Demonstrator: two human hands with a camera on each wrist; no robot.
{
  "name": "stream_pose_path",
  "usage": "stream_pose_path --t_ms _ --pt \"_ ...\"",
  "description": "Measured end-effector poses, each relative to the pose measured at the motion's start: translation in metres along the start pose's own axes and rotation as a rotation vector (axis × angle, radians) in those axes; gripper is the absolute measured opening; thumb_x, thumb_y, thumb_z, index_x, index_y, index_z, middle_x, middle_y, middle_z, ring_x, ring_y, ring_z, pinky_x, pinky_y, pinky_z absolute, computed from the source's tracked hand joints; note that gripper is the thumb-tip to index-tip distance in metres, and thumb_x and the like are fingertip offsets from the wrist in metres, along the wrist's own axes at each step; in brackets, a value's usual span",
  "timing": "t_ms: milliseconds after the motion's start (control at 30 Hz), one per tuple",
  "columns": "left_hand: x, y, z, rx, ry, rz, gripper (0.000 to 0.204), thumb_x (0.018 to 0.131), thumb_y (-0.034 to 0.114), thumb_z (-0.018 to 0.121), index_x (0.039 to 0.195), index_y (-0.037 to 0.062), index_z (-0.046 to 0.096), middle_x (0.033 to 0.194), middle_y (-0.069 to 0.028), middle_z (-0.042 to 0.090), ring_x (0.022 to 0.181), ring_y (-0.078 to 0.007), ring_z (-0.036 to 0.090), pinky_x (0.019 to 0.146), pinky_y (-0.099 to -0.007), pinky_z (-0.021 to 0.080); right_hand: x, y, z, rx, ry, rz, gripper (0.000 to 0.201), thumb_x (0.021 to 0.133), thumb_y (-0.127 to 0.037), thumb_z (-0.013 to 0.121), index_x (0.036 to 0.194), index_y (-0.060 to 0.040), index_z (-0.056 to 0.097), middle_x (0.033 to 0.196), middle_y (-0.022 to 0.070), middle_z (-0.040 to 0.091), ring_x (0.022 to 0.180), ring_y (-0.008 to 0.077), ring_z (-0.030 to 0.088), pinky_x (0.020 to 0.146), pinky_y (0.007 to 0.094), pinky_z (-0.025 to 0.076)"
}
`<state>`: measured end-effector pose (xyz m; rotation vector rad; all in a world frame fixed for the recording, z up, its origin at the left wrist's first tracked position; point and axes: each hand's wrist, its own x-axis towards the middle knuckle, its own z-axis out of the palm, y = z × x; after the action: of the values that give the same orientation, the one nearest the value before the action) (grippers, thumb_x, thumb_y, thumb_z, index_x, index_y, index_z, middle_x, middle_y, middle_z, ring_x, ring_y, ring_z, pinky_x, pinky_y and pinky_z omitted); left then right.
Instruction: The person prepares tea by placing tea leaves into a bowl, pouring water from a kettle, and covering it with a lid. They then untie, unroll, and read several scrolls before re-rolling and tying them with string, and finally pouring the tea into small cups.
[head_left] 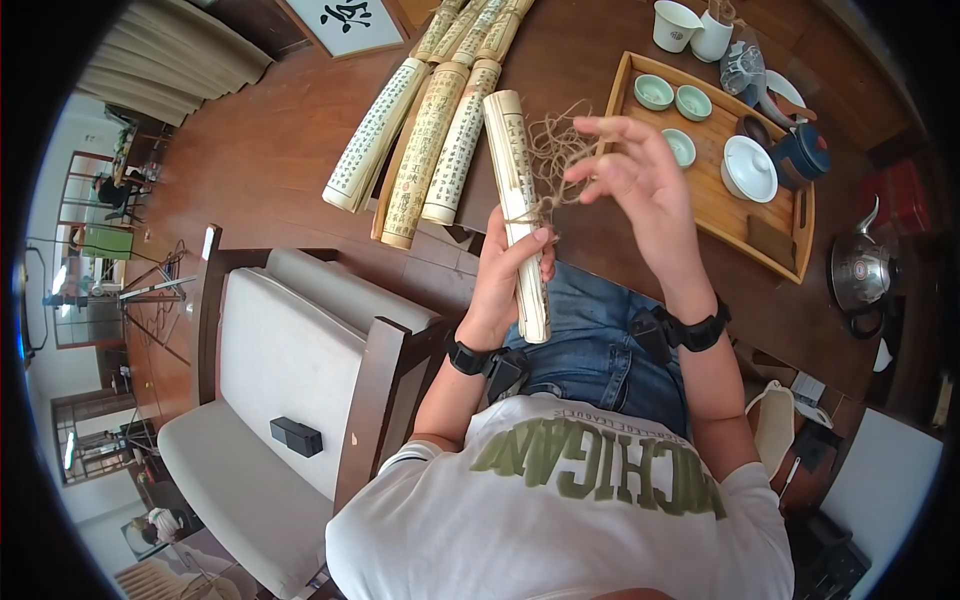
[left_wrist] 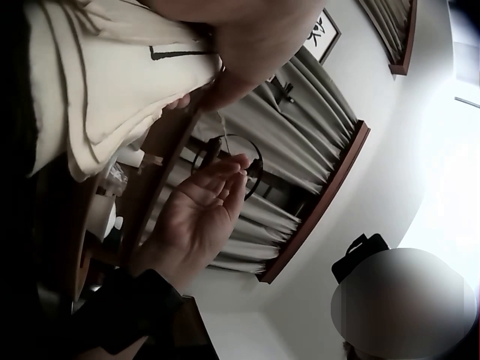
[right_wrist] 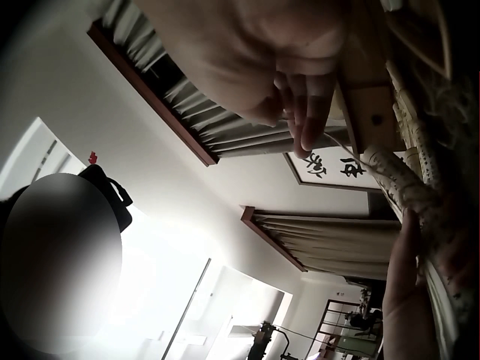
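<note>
On the far left, a grey cushioned chair with a dark wooden frame (head_left: 285, 310) stands beside the dark brown wooden table (head_left: 565, 60), a small black box (head_left: 296, 437) on its seat. Next come cream paper rolls printed with black characters (head_left: 425, 155), lying side by side; their near ends jut past the table edge.

The left hand (head_left: 497, 285) has its fingers curled round the lower half of a slim cream paper roll with black writing (head_left: 513, 170), the thumb lying across its face. This roll is held up at a slight tilt, its top end near the printed rolls with a narrow gap between. Its lower end sticks out below the hand, over the blue jeans (head_left: 590, 320).

Thin brown twine (head_left: 560, 150) crosses the roll just above the thumb and spreads in a loose tangle on the roll's right side. The right hand (head_left: 645, 190) is raised beyond the tangle, apart from the roll, and pinches a strand at its fingertips; the left wrist view shows that strand running up towards the paper.

Right of the tangle, the edge of a light wooden tray (head_left: 725, 215) comes close behind the right hand. It carries small pale green cups (head_left: 653, 92), a white lidded bowl (head_left: 750, 168) and a dark blue pot (head_left: 803, 155). A shiny metal kettle (head_left: 862, 270) stands farther right. The widest open room lies towards the lap.
</note>
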<state>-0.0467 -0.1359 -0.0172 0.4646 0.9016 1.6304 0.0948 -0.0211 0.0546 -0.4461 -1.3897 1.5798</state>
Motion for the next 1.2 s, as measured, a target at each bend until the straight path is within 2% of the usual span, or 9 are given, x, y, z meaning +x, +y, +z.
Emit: stream_pose_path --t_ms 67,167,200,500,633,733,833,933,1200 --pt "-0.002 0.001 0.001 -0.023 -0.023 0.001 0.042 0.095 0.009 0.064 0.132 0.0046 0.044 0.098 -0.0118 0.06 0.065 -0.017 0.057 0.055 -0.028 0.049 -0.009 0.009 0.001 -0.057 -0.001 0.049 0.025 0.102 -0.008 0.063 0.125 0.0005 0.061 0.117 0.0104 0.066 0.095 0.0158 0.071 0.072 0.0299 0.058" --pt "-0.002 0.002 -0.003 -0.127 -0.083 -0.012 0.045 0.094 0.009 0.061 0.134 0.0061 0.042 0.101 -0.014 0.061 0.066 -0.0197 0.059 0.056 -0.0312 0.051 -0.021 0.023 -0.003 -0.604 -0.032 -0.026 0.028 0.096 -0.005 0.067 0.124 -0.0031 0.065 0.115 0.0086 0.066 0.092 0.0153 0.07 0.071 0.0291 0.057" --pt "-0.002 0.002 -0.005 -0.174 -0.107 -0.019 0.046 0.094 0.009 0.06 0.135 0.007 0.041 0.102 -0.0147 0.062 0.066 -0.0208 0.06 0.057 -0.0326 0.051 -0.026 0.025 -0.002 -0.646 -0.059 -0.042 0.027 0.09 -0.003 0.07 0.117 -0.0052 0.07 0.113 0.0078 0.066 0.09 0.0169 0.07 0.071 0.0287 0.057" --pt "-0.005 -0.001 -0.004 -0.25 -0.205 -0.073 0.052 0.092 0.012 0.054 0.141 0.0059 0.039 0.1 -0.0185 0.06 0.064 -0.0241 0.058 0.056 -0.035 0.051 -0.029 0.035 0.005 -0.684 -0.075 -0.211 0.021 0.086 -0.005 0.075 0.107 -0.0053 0.072 0.106 0.0062 0.067 0.085 0.0199 0.07 0.072 0.0319 0.058" --pt "-0.007 -0.003 0.0 -0.242 -0.154 -0.087 0.049 0.092 0.013 0.054 0.139 0.0051 0.04 0.099 -0.0182 0.06 0.063 -0.0237 0.058 0.055 -0.0349 0.05 -0.027 0.036 0.004 -0.748 -0.105 -0.329 0.013 0.085 -0.002 0.073 0.097 -0.004 0.069 0.103 0.0059 0.067 0.082 0.0189 0.07 0.07 0.0322 0.058" --pt "-0.006 0.0 0.0 -0.296 -0.136 -0.106 0.047 0.094 0.015 0.054 0.138 0.0044 0.041 0.097 -0.0182 0.06 0.061 -0.0232 0.057 0.053 -0.0338 0.049 -0.028 0.022 0.002 -0.495 -0.255 -0.062 0.01 0.084 0.001 0.07 0.087 -0.0025 0.061 0.101 0.0052 0.067 0.076 0.0166 0.067 0.068 0.0301 0.056" --pt "-0.003 0.0 -0.01 -0.373 -0.198 -0.132 0.047 0.096 0.017 0.054 0.139 0.0044 0.041 0.096 -0.0181 0.061 0.06 -0.0227 0.058 0.051 -0.0323 0.048 -0.023 0.026 -0.011 -0.335 -0.398 -0.029 0.012 0.085 0.001 0.065 0.082 -0.0026 0.054 0.092 0.0024 0.064 0.072 0.0091 0.06 0.064 0.0247 0.049" --pt "-0.003 0.002 -0.009 -0.329 -0.213 -0.144 0.05 0.096 0.019 0.059 0.14 0.003 0.042 0.096 -0.0178 0.062 0.059 -0.0205 0.057 0.05 -0.0298 0.047 -0.023 0.03 -0.024 -0.052 -0.396 0.264 0.013 0.091 -0.002 0.064 0.083 -0.0045 0.054 0.086 -0.0013 0.059 0.072 0.003 0.052 0.061 0.021 0.041" --pt "-0.015 0.017 -0.014 -0.086 -0.193 -0.088 0.067 0.082 0.007 0.079 0.141 0.0036 0.045 0.1 -0.0151 0.064 0.064 -0.016 0.059 0.052 -0.0257 0.048 -0.013 0.012 -0.031 -0.048 -0.159 0.378 0.025 0.105 -0.024 0.065 0.087 -0.007 0.061 0.069 -0.0101 0.047 0.058 0.0001 0.037 0.052 0.0204 0.026"
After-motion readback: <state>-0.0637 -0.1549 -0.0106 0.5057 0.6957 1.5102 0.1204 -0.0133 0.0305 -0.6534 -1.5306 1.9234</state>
